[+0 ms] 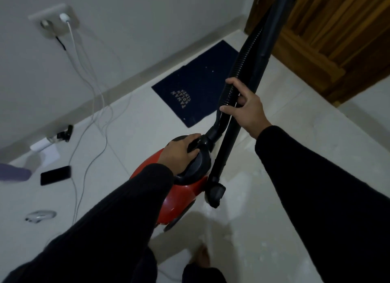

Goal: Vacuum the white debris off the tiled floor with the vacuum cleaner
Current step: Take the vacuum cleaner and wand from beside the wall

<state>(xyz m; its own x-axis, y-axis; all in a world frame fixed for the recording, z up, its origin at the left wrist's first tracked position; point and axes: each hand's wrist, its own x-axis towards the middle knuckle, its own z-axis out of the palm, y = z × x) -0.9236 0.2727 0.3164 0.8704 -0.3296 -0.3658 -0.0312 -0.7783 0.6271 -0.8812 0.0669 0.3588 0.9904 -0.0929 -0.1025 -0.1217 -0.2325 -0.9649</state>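
Left hand (182,154) clamped on black carry handle (195,162) atop red vacuum (179,198), fingers curled over its front. Right hand (245,107) wrapped round ribbed hose (236,71), thumb across it, just beside black wand (230,139). Wand leans against vacuum; nozzle (216,195) at floor. Vacuum stands mid-floor (285,135). White debris (249,198) smeared on tiles right of vacuum. Navy mat (198,82) by wall skirting. Phone (55,175) and cables (88,135) near left wall.
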